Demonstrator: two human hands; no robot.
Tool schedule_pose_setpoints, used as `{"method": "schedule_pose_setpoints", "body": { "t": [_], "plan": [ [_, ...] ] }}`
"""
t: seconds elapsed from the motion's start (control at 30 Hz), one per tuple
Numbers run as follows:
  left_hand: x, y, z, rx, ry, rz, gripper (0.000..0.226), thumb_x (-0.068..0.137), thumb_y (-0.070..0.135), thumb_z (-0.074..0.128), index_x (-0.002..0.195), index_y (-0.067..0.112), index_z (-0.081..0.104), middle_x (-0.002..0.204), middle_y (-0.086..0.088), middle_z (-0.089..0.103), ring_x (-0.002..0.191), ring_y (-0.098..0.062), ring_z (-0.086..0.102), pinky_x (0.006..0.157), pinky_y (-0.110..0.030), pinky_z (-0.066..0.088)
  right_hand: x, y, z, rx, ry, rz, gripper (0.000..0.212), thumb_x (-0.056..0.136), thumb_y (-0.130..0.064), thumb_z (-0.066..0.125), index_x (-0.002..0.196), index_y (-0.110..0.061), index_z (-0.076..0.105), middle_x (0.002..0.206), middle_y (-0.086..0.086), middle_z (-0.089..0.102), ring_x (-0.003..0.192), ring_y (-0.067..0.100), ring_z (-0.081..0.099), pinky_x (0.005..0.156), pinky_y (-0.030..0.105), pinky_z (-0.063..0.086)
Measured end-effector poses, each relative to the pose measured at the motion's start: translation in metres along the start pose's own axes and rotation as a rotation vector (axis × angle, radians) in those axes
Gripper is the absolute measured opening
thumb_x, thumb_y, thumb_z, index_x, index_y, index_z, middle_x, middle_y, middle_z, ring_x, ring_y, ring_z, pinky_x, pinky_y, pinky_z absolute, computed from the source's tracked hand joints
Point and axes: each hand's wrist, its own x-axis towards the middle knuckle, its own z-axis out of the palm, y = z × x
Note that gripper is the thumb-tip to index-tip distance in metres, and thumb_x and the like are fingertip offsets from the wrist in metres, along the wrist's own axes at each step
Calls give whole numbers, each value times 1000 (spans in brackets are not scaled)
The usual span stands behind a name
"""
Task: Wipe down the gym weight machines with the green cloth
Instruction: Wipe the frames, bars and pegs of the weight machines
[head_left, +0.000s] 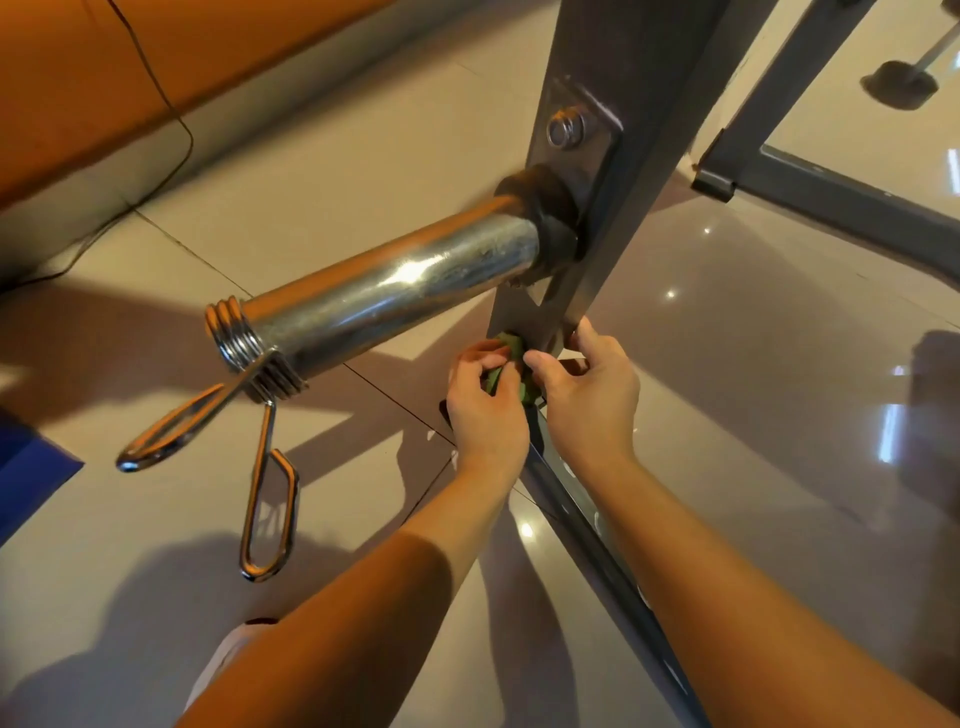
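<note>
Green crumpled cloth (511, 364) bunched against lower end of grey steel upright post (613, 156), just below chrome weight peg (389, 296). Left hand (485, 410) curled round cloth; right hand (587, 395) pinches it with thumb, index finger touching post edge.

Progress, judged: early-to-middle, work now on base of post. Peg shows dull smudges near collar, so probably not wiped yet. Steel spring clip (254, 358) on peg end and second grey frame (831, 192) beyond look left to do. Already-cleaned parts cannot be told.
</note>
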Motion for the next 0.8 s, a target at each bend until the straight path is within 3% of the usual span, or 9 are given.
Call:
{"method": "schedule_pose_setpoints", "body": {
  "t": [0.1,0.2,0.3,0.37,0.5,0.57,0.67,0.73,0.8],
  "plan": [
    [8,-18,3,62,14,-50,23,99,0,56,96,23,60,103,12,57,95,-2,59,91,-8,48,-1,-2,0,24,20,11,24,92,-28,74,113,-35,66,92,-9,60,84,4,59,71,16,53],
    [20,-37,4,110,4,-194,15,100,5,56,113,9,62,109,-4,65,103,-21,63,101,-34,52,-2,-5,1,44,25,45,22,94,-28,73,115,-31,67,94,-8,60,87,-3,56,65,1,43],
    [26,-47,8,128,13,-267,13,101,10,56,113,11,62,104,-1,65,102,-24,64,102,-44,53,-2,-4,1,38,8,59,21,94,-30,73,114,-30,67,95,-7,62,87,-3,58,64,1,43],
    [24,-36,10,25,40,-225,12,102,11,56,105,21,63,101,5,67,100,-14,65,102,-37,54,-2,-3,0,51,9,74,20,93,-31,74,112,-33,66,95,-8,63,85,3,60,66,6,48],
    [28,-14,9,-95,67,-48,38,98,0,54,93,36,61,100,15,69,97,2,66,84,-11,53,-1,-1,1,53,-4,51,24,92,-31,75,108,-42,60,94,-11,61,87,9,63,75,24,58],
    [32,-24,10,-120,42,-109,36,98,-3,52,96,32,62,103,10,70,100,-1,66,85,-14,52,-1,-2,0,48,-1,69,21,93,-32,74,111,-35,65,96,-10,62,87,9,63,76,23,59],
    [37,-40,11,-131,64,-288,22,102,1,45,103,14,63,100,-1,66,92,-7,63,96,-28,54,-1,-5,2,48,6,102,33,93,-33,73,125,-31,66,101,-9,63,91,8,62,80,22,60],
    [35,-51,8,-41,66,-376,15,101,8,43,96,9,57,88,-7,59,82,-15,58,81,-25,53,-1,-5,1,42,-18,108,47,93,-32,74,137,-34,59,112,-11,64,94,8,63,82,22,60],
    [28,-64,-3,159,-16,-393,13,100,13,50,89,14,57,83,-3,59,81,-17,57,64,-20,45,-4,0,-5,92,-51,161,69,93,-29,74,153,-36,40,129,-15,59,96,9,65,80,20,60]
  ]
}}
